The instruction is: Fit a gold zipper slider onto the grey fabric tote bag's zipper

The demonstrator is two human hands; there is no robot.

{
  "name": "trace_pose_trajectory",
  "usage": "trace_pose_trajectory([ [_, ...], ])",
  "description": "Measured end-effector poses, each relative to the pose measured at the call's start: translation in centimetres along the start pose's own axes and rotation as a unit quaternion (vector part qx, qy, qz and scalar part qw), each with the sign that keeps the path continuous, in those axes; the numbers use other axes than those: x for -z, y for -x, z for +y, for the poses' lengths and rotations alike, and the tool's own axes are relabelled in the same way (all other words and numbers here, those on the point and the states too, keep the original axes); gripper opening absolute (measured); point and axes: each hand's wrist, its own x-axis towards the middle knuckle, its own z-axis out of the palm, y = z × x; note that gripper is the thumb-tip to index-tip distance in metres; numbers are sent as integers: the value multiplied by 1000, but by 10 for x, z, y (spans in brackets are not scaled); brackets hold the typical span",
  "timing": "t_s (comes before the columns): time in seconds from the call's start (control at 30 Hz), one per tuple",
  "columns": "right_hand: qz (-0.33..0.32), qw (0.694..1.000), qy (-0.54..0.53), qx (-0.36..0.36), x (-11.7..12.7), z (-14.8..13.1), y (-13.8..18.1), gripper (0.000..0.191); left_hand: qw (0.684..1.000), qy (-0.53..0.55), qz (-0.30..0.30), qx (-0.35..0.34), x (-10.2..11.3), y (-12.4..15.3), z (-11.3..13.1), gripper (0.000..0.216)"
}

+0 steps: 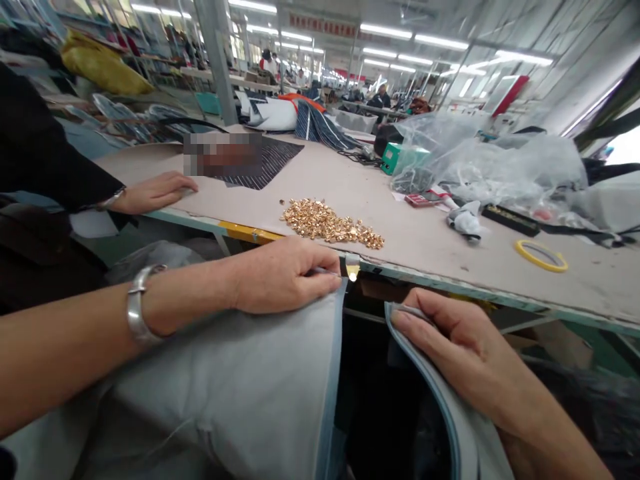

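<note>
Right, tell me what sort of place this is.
Likely a garment or sewing workshop: grey blue-edged cloth in the left hand and right hand, small gold-coloured pieces piled on the worktable, and rows of strip lights.

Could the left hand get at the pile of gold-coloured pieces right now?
Probably yes: the gold pile lies uncovered on the table just beyond the left hand, though it would likely need to release the grey cloth first.

pale grey cloth (250, 380) with dusty-blue edging (331, 393), gold pieces (325, 223), yellow tape roll (547, 267), white-striped dark fabric (277, 160), green box (391, 159)
</note>
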Motion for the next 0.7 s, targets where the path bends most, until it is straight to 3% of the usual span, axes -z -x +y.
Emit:
trace_pose_trajectory([
  [0.2, 15, 999, 48, 3, -19, 26, -38, 40, 992, 114, -31, 52, -41, -15, -40, 22],
  [0.43, -15, 999, -40, -17, -24, 47, -73, 40, 961, 256, -46, 93, -34, -37, -74, 27],
  [0.7, -59, 993, -80, -62, -21, 53, -95, 41, 933, 323, -92, 128, -39, -56, -87, 28],
])
